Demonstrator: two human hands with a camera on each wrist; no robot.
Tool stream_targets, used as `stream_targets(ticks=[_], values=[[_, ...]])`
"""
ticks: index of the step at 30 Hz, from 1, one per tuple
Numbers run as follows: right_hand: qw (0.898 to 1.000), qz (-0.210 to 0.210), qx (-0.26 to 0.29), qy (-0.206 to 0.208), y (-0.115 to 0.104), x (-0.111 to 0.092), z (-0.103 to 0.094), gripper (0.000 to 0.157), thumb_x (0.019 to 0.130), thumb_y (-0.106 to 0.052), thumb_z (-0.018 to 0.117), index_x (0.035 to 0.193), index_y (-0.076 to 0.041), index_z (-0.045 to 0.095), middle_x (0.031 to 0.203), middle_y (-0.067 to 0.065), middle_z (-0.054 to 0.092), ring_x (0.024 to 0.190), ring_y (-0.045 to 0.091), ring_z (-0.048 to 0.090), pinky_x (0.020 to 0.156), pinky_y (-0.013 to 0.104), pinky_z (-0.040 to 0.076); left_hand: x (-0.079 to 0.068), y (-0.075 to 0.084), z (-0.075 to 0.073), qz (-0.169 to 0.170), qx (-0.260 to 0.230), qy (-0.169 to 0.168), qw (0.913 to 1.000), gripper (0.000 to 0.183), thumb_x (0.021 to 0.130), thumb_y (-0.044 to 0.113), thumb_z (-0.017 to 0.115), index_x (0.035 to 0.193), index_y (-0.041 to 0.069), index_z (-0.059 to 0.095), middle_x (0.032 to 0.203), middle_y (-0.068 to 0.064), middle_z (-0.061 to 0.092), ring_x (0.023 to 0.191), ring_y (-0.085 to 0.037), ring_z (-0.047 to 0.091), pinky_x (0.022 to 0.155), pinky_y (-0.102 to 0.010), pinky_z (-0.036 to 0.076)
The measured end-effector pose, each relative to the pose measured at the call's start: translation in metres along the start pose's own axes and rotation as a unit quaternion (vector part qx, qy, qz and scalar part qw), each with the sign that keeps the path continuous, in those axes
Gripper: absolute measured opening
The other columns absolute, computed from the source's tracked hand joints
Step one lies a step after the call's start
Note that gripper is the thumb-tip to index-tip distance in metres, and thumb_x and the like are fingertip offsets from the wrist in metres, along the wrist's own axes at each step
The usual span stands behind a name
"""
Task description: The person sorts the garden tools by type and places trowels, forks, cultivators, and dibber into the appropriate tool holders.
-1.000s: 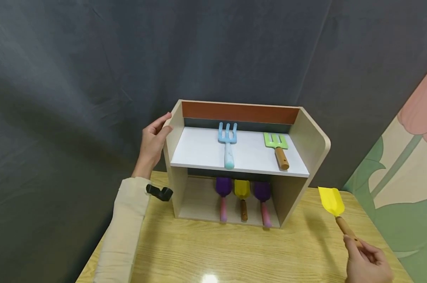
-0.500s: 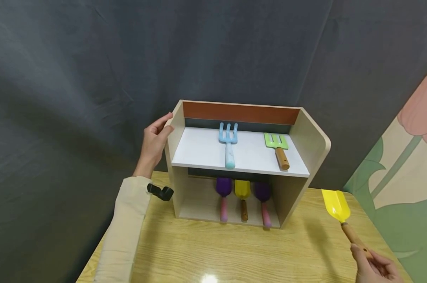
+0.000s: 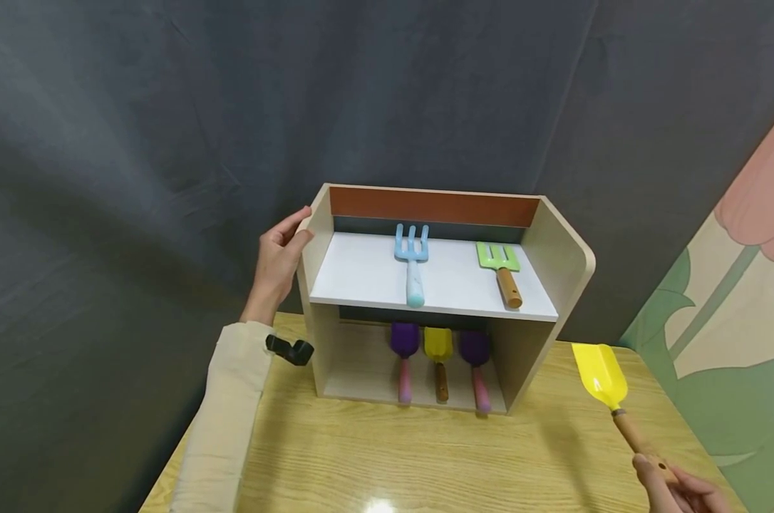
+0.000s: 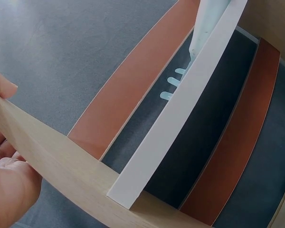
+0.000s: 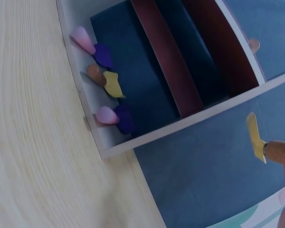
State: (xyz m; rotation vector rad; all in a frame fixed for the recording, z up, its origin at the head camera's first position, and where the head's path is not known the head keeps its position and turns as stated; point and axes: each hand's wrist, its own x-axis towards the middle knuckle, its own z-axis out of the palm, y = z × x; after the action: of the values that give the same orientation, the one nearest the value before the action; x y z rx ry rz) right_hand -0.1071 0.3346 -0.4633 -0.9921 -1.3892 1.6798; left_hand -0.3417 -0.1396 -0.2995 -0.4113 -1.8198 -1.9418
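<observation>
My left hand (image 3: 279,258) holds the left side panel of a small two-tier shelf (image 3: 573,263), its thumb and fingers on either side of the panel's edge. In the left wrist view that panel (image 4: 52,156) runs between the fingers. Over the table's right part, my right hand (image 3: 678,488) grips a yellow toy shovel (image 3: 601,374) by its wooden handle, blade pointing up and away. On the white upper board lie a light blue hand fork (image 3: 413,263) and a green fork (image 3: 499,258) with a wooden handle.
Below, a purple shovel (image 3: 405,340), a yellow shovel (image 3: 438,345) and another purple shovel (image 3: 475,349) lie side by side, handles outward. The shelf stands on a wooden table (image 3: 387,449). A dark grey curtain (image 3: 425,92) hangs behind; a flower-painted panel (image 3: 740,370) is at the right.
The yellow shovel in my right hand has shifted slightly right and toward me, then its blade a little back left. My left hand and the shelf stay in place.
</observation>
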Motion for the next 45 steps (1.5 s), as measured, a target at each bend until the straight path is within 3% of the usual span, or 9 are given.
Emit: stream_targets(ticks=[3,7,15,23,31,36,40,45], values=[[0.999,0.005,-0.041,0.007,-0.002,-0.007,0.000,0.025,0.072,-0.038,0.085,0.058,-0.025,0.068,0.045,-0.007,0.050,0.037,0.008,0.040,0.041,0.011,0.036,0.000,0.000,0.000,-0.002,-0.001,0.000,1.0000,0.043,0.091,0.002,0.056,0.134,-0.003,0.055,0.140,-0.012,0.051,0.122,-0.023,0.049,0.100,-0.037,0.039],[0.999,0.004,-0.050,-0.006,-0.005,-0.013,-0.001,0.025,0.074,-0.039,0.083,0.056,-0.027,0.070,0.043,-0.004,0.048,0.034,0.011,0.037,0.041,0.010,0.037,0.000,-0.001,0.000,-0.003,0.000,0.000,1.0000,0.043,0.092,0.002,0.056,0.134,-0.003,0.055,0.141,-0.012,0.051,0.123,-0.022,0.048,0.101,-0.037,0.039],[0.995,-0.095,-0.037,0.011,-0.003,-0.035,0.005,0.021,0.074,-0.024,0.085,0.063,-0.031,0.069,0.044,-0.005,0.049,0.034,0.008,0.038,0.042,0.008,0.036,0.000,0.001,0.000,-0.004,0.000,0.000,1.0000,0.043,0.092,0.002,0.055,0.134,-0.003,0.055,0.141,-0.011,0.051,0.123,-0.021,0.048,0.101,-0.036,0.039],[0.996,-0.089,-0.018,-0.019,-0.005,-0.051,0.010,0.020,0.071,-0.012,0.087,0.065,-0.018,0.069,0.049,-0.006,0.057,0.037,0.009,0.043,0.039,0.013,0.036,0.000,0.000,-0.001,-0.004,-0.001,0.002,1.0000,0.043,0.092,0.002,0.055,0.134,-0.003,0.055,0.141,-0.011,0.050,0.123,-0.022,0.048,0.100,-0.036,0.040],[0.995,-0.098,0.012,-0.028,-0.006,-0.062,0.018,0.014,0.071,-0.009,0.087,0.069,-0.015,0.074,0.055,-0.008,0.063,0.039,0.008,0.048,0.040,0.012,0.039,-0.001,0.001,0.000,-0.003,0.000,0.001,1.0000,0.043,0.092,0.003,0.055,0.134,-0.003,0.055,0.141,-0.012,0.050,0.122,-0.023,0.049,0.100,-0.037,0.040],[0.996,-0.078,-0.001,-0.047,-0.007,-0.071,0.027,0.015,0.071,-0.012,0.087,0.075,-0.012,0.072,0.058,-0.008,0.064,0.044,0.008,0.054,0.041,0.014,0.042,-0.002,0.001,0.000,-0.006,-0.001,0.004,1.0000,0.043,0.091,0.003,0.056,0.134,-0.003,0.055,0.141,-0.011,0.051,0.122,-0.022,0.049,0.100,-0.036,0.040],[0.996,-0.072,-0.016,-0.057,-0.007,-0.078,0.035,0.020,0.072,-0.015,0.087,0.080,-0.008,0.071,0.057,-0.005,0.062,0.043,0.009,0.051,0.038,0.017,0.039,-0.002,0.001,0.000,-0.004,-0.002,0.004,1.0000,0.043,0.091,0.002,0.055,0.134,-0.003,0.055,0.141,-0.012,0.051,0.122,-0.022,0.049,0.099,-0.036,0.040],[0.989,-0.115,0.050,-0.083,-0.002,-0.084,0.046,0.016,0.070,0.005,0.083,0.080,0.004,0.070,0.059,-0.001,0.065,0.041,0.009,0.054,0.038,0.014,0.040,-0.001,0.001,0.000,-0.004,-0.003,0.003,1.0000,0.042,0.092,0.002,0.055,0.134,-0.003,0.055,0.141,-0.012,0.051,0.123,-0.022,0.048,0.101,-0.036,0.039]])
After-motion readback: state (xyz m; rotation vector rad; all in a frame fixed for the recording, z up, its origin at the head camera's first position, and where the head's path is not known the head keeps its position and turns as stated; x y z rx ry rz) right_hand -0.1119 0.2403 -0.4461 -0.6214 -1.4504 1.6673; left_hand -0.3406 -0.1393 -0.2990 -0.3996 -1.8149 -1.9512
